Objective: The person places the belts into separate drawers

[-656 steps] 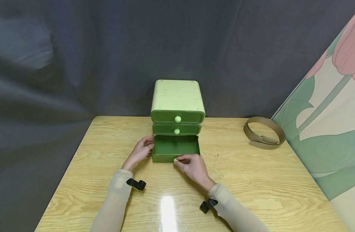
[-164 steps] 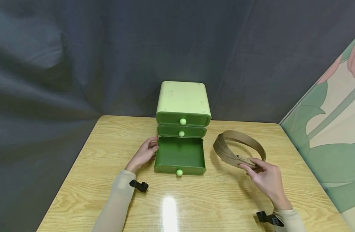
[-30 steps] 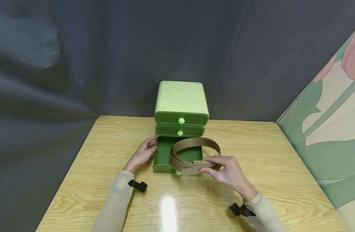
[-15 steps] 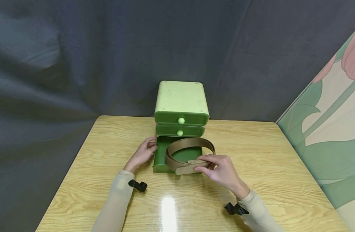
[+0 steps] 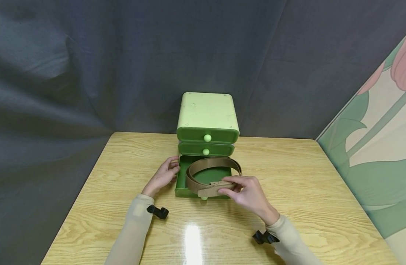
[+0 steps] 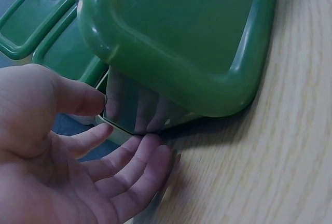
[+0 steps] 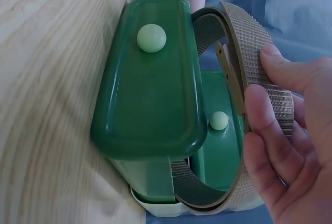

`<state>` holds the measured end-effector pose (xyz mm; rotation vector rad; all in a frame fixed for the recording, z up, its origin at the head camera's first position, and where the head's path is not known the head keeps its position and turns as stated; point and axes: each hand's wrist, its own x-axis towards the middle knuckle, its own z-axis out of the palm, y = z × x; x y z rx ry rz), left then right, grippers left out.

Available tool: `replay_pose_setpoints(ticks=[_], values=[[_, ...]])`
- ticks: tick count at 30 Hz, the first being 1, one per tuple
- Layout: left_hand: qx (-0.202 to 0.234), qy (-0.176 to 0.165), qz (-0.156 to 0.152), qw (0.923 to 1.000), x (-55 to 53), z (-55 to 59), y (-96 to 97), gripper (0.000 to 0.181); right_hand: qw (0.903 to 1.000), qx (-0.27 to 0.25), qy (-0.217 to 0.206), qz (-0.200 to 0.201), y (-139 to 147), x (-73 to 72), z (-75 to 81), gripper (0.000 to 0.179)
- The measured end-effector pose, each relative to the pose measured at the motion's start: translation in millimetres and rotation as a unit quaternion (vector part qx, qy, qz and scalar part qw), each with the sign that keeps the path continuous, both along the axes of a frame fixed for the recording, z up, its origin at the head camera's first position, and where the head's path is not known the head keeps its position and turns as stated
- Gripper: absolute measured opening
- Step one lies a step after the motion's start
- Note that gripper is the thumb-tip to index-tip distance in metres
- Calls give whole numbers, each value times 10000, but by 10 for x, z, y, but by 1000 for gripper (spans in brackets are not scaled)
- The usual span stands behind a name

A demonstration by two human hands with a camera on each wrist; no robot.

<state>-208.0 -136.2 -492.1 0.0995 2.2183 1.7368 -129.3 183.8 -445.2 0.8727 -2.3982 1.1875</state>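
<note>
My right hand pinches a coiled tan webbing belt near its buckle. The belt loop hangs over the pulled-out bottom drawer of a small green chest of drawers. In the right wrist view the belt's far side dips behind the drawer front. My left hand rests at the chest's left side, beside the drawer. The left wrist view shows its loosely bent fingers at the lower edge of the chest, with the thumb near the drawer's side wall.
The chest stands on a wooden table near its back edge. Its two upper drawers, with pale round knobs, are pushed in. A dark curtain hangs behind, and a flower-patterned panel stands at the right.
Earlier, my right hand pulled the bottom drawer out, then picked up the belt from the table's right. Over the last second, it has carried the belt slightly left over the drawer. My left hand stays put.
</note>
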Motion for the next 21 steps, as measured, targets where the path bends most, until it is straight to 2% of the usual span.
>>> replay_pose_setpoints(ticks=[8,21], values=[[10,21,12,10000,2,-3,-12,54,10000,-34,56,8,-79,-30,-10,31],[17,22,-57,10000,-13,-17,-23,54,9998,-59,-163,-129,-181,-83,-17,30]])
